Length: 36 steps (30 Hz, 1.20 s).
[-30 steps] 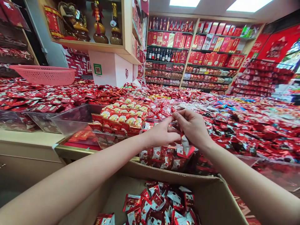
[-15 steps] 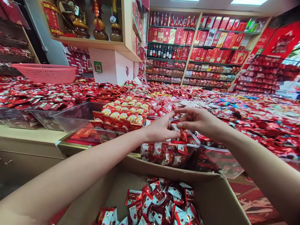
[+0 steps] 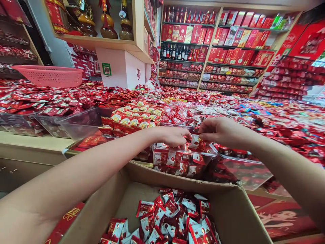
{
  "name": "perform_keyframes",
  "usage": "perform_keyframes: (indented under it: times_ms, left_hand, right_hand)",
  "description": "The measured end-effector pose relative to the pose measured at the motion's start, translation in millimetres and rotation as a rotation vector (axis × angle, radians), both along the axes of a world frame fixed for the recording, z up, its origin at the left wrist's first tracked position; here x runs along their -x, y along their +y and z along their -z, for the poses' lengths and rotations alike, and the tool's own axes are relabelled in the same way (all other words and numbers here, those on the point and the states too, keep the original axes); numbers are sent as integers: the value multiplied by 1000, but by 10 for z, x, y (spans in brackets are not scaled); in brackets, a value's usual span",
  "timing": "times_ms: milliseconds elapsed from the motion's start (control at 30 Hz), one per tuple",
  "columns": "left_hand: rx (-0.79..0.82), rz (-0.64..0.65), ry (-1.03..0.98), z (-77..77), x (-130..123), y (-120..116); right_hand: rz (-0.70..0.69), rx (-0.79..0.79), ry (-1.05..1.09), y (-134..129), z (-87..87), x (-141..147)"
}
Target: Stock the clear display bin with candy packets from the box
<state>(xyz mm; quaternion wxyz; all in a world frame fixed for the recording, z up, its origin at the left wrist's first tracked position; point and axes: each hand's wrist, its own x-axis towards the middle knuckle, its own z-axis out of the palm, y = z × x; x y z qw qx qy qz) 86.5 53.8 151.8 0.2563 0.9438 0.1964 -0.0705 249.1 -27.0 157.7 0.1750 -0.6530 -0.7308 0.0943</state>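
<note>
A clear plastic bin (image 3: 182, 154) holds red and white candy packets, several showing through its front wall. Over its right part my right hand (image 3: 220, 132) pinches the edge of a red and white packet (image 3: 195, 141). My left hand (image 3: 175, 136) reaches into the same bin just left of that packet, fingers bent and partly hidden; what they touch is not clear. Below the bin, nearest to me, an open cardboard box (image 3: 218, 196) has a loose pile of similar packets (image 3: 162, 220) inside.
Left of the bin is a clear bin with yellow and red packets (image 3: 132, 118). Heaps of candy (image 3: 274, 118) cover the counter behind and right. A pink basket (image 3: 50, 76) sits at the back left. Shelves (image 3: 208, 64) of bottles and boxes stand behind.
My hands have moved apart. My left hand has shifted down and left, off the packet, while my right hand keeps hold near its edge. The view has shifted slightly.
</note>
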Motion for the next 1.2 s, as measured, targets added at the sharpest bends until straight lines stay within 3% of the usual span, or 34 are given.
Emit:
perform_keyframes:
  times_ms: [200, 367, 533, 800, 1067, 1200]
  left_hand:
    - [-68, 57, 119, 29, 18, 35]
    - [-90, 72, 172, -5, 40, 25]
    - [-107, 95, 162, -18, 61, 39]
    - [-86, 157, 91, 95, 25, 135]
    - [-102, 108, 86, 84, 46, 90]
    - [-113, 81, 70, 80, 31, 69]
  right_hand:
    - [-84, 242, 73, 7, 85, 44]
    - [-99, 355, 50, 92, 140, 92]
    - [-140, 521, 181, 215, 181, 86]
    - [-154, 624, 184, 331, 264, 153]
    - [-147, 516, 63, 254, 69, 229]
    - [-81, 223, -32, 204, -83, 200]
